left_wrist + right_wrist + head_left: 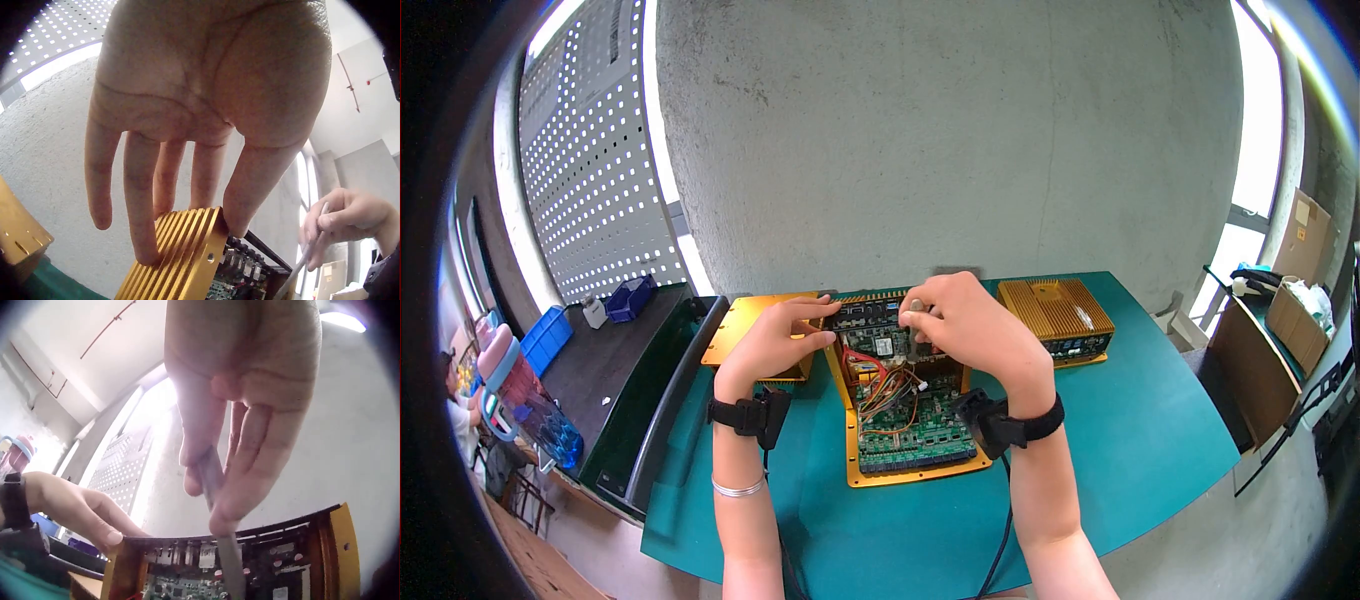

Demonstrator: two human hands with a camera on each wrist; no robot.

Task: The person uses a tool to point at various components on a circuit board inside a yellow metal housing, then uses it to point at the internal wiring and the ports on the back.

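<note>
An opened gold computer case stands on the green table, its circuit board and bundled coloured wires exposed. My left hand holds the case's upper left corner. In the left wrist view, its fingertips rest on the gold fins while the thumb lies against the wall's other side. Above the case's upper part, my right hand pinches a slim, flat grey metal tool between thumb and fingers. The tool slants down into the case beside the port panel; its tip is hidden.
A gold panel lies left of the opened case, and a closed finned gold computer sits to the right. Left of the table is a dark bench with blue bins and a water bottle. Cables trail from both wrist cameras.
</note>
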